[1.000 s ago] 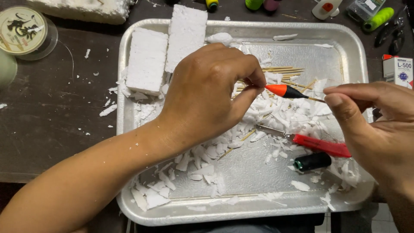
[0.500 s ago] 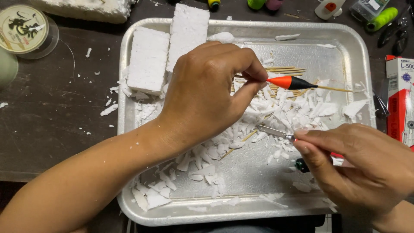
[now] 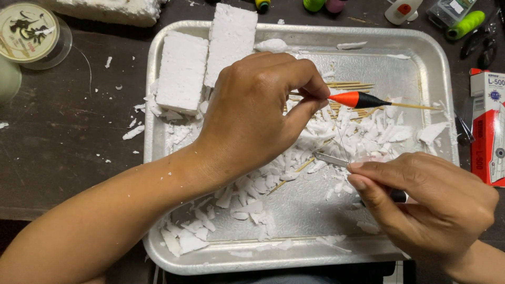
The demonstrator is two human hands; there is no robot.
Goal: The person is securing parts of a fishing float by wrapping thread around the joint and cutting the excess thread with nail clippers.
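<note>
Orange-black float [image 3: 357, 99] still pinched by left hand [image 3: 258, 113], right hand [image 3: 426, 202] now gripping blade [image 3: 331, 159]

- A metal tray [image 3: 158, 158] is set on the table [image 3: 63, 147], near its front edge.
- Two foam blocks [image 3: 181, 71] are laid side by side in the tray's far left corner.
- Foam shavings [image 3: 263, 179] are spread across the tray's middle and front left.
- Thin wooden sticks [image 3: 350, 85] are laid behind the shavings, towards the far right.
- A fishing float [image 3: 360, 99] is held above the sticks by the left hand [image 3: 252, 115].
- A knife blade [image 3: 330, 159] is pinched by the right hand [image 3: 426, 202] over the tray's front right.
- A line spool [image 3: 29, 32] is placed left of the tray, at the far side.
- A box [image 3: 486, 126] is placed right of the tray.
</note>
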